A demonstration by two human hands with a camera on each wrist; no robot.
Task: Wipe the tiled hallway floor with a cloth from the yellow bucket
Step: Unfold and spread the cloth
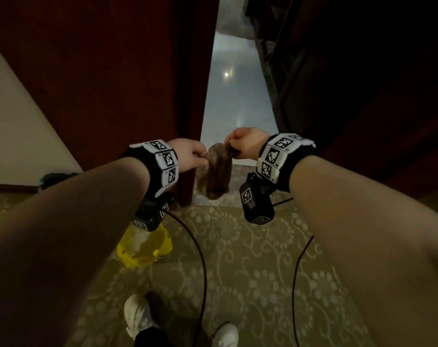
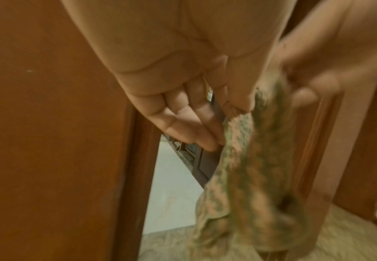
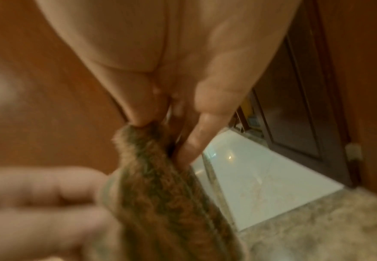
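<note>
A brown-green knitted cloth (image 1: pixel 216 175) hangs in the air in front of the doorway, held between both hands. My left hand (image 1: pixel 203 157) pinches its upper left edge; in the left wrist view the other fingers (image 2: pixel 194 127) lie fairly straight beside the cloth (image 2: pixel 250 176). My right hand (image 1: pixel 231 149) pinches the top right corner between thumb and fingers (image 3: pixel 196 137), and the cloth (image 3: pixel 165 194) droops below. The yellow bucket (image 1: pixel 160 249) stands on the carpet under my left wrist, partly hidden. The pale glossy tiled floor (image 1: pixel 235 96) runs away beyond the doorway.
A dark red door (image 1: pixel 100 83) stands at the left of the gap, and dark wooden panels (image 1: pixel 350 96) at the right. I stand on patterned carpet (image 1: pixel 250 259); my white shoes (image 1: pixel 137 314) and two black cables (image 1: pixel 200 259) are below. A dark object (image 1: pixel 55 179) sits by the left wall.
</note>
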